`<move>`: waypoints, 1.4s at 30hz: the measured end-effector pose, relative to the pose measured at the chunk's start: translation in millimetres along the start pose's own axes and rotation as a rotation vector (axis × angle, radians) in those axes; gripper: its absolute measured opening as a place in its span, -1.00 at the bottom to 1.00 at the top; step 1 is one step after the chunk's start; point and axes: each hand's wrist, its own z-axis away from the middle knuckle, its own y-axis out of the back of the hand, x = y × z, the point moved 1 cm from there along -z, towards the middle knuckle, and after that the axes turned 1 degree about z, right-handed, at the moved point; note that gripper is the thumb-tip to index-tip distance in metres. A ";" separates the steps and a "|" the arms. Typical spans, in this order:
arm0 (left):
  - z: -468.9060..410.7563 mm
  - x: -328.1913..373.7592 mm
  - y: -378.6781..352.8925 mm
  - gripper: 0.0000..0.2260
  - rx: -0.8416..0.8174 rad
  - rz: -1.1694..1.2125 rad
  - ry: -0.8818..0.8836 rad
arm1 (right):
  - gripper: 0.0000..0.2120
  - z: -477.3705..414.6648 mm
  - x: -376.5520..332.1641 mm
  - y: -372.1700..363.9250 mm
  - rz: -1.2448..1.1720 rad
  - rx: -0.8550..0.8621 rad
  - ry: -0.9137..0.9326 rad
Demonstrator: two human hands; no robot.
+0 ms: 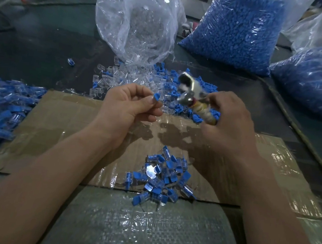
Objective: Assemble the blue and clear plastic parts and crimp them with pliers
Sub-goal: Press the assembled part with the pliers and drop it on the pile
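My left hand [132, 104] pinches a small blue plastic part [156, 97] between thumb and fingers, above the cardboard. My right hand [229, 121] grips the taped handles of metal pliers [189, 89], whose blurred jaws point up and left, just right of the blue part. Loose clear parts [119, 77] and loose blue parts [179, 106] lie mixed on the table behind my hands. A pile of assembled blue-and-clear pieces [162, 173] lies on the cardboard sheet [72, 124] below my hands.
An open clear bag [135, 19] of clear parts stands at the back. Two full bags of blue parts [239, 28] [315, 82] stand at the right. A heap of assembled pieces [0, 109] covers the left edge. A woven sack [145, 229] lies nearest me.
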 end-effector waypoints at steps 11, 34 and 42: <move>3.0 4.1 -3.7 -0.88 -0.010 -0.104 -0.095 | -0.70 1.3 -8.9 -17.3 -0.021 -0.204 0.075; 4.4 -0.3 -3.8 -0.80 0.009 -0.368 -0.237 | -0.82 0.5 -14.2 -13.6 -0.052 -0.261 0.104; 6.0 0.2 -4.1 -0.79 0.018 -0.416 -0.260 | -0.85 1.0 -15.8 -13.6 -0.051 -0.269 0.079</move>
